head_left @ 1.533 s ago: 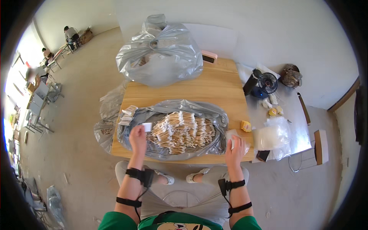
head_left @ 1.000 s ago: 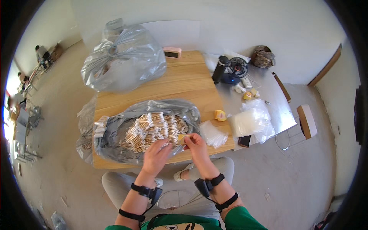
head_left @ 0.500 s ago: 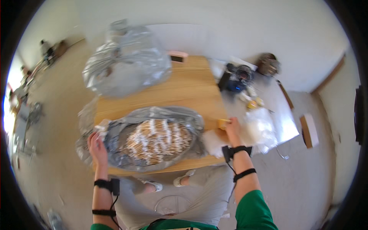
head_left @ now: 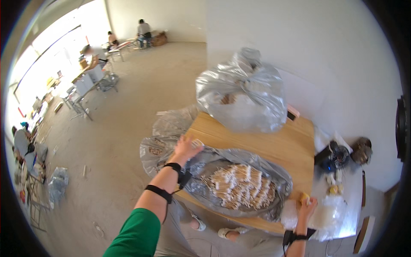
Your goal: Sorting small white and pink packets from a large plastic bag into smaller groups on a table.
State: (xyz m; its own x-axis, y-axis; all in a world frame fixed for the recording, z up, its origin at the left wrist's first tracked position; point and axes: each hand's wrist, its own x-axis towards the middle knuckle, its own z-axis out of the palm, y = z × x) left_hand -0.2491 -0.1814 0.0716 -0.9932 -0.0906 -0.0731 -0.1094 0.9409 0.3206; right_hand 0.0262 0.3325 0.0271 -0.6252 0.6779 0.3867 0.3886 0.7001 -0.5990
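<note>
A heap of wooden-stick cotton swabs (head_left: 244, 186) with white tips lies in an opened grey plastic bag (head_left: 197, 186) on the wooden table (head_left: 295, 141). At the bag's far left edge, my left hand (head_left: 186, 148) has its fingers closed over a small white packet (head_left: 197, 143); its details are too small to make out. Beyond the bag's right end, my right hand (head_left: 307, 208) pinches a small yellow object (head_left: 304, 197) whose kind I cannot tell. Under that hand a clear plastic bag (head_left: 290, 213) hangs at the table's edge.
A big tied silver-grey bag (head_left: 242, 96) stands at the table's back, beside a pink-and-black box (head_left: 293, 112). On the side table (head_left: 349, 214) at right are a small black fan (head_left: 339, 156) and clear plastic bags (head_left: 329, 213). Other people sit far off at left.
My view has swung left, so the table shows further right. My left hand has moved over the bag's edge onto the white packet. The right hand still holds the yellow object.
</note>
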